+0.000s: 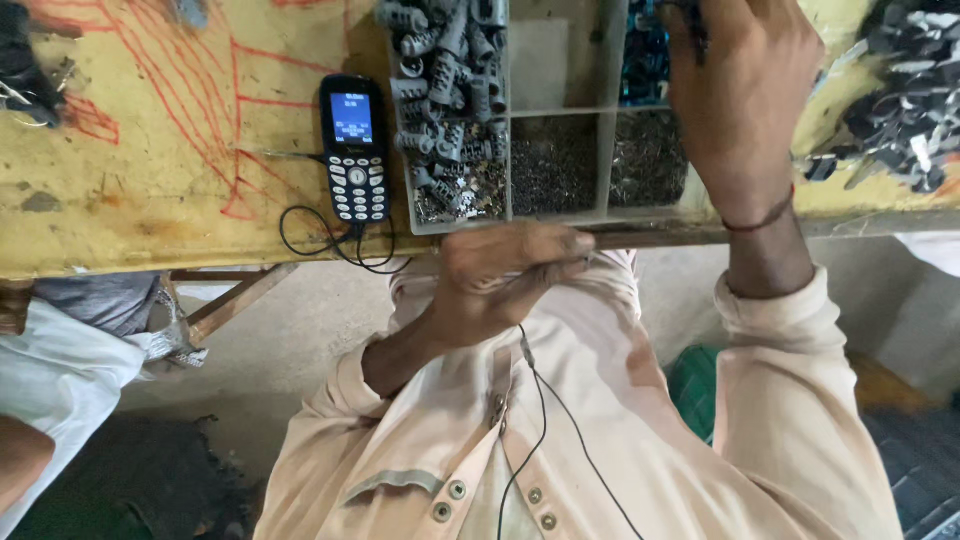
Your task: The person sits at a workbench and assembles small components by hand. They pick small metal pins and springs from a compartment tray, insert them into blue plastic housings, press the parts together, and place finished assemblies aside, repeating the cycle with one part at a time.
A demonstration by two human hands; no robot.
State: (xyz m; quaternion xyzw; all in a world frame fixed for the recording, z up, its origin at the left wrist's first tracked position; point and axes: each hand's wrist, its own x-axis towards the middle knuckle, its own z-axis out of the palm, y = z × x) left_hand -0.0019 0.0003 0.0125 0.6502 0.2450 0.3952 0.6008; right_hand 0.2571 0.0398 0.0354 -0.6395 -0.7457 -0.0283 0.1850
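My left hand (pixel 505 275) hovers at the near edge of the yellow workbench (pixel 150 190), fingers pinched together on something small that I cannot make out. My right hand (pixel 740 95) reaches over a grey divided parts tray (pixel 605 165), above its right-hand compartments of blue pieces (pixel 643 60) and tiny dark metal parts (pixel 555 165); its fingertips are closed near the top edge, and what they hold is hidden. The tray's left compartment holds several grey plastic plugs (pixel 445 70).
A dark keypad phone (pixel 354 148) lies on the bench left of the tray, with a black cable (pixel 330 245) looping off the edge. A heap of grey and dark parts (pixel 900 95) sits at the right. Another person's clothed leg (pixel 70 350) is at the lower left.
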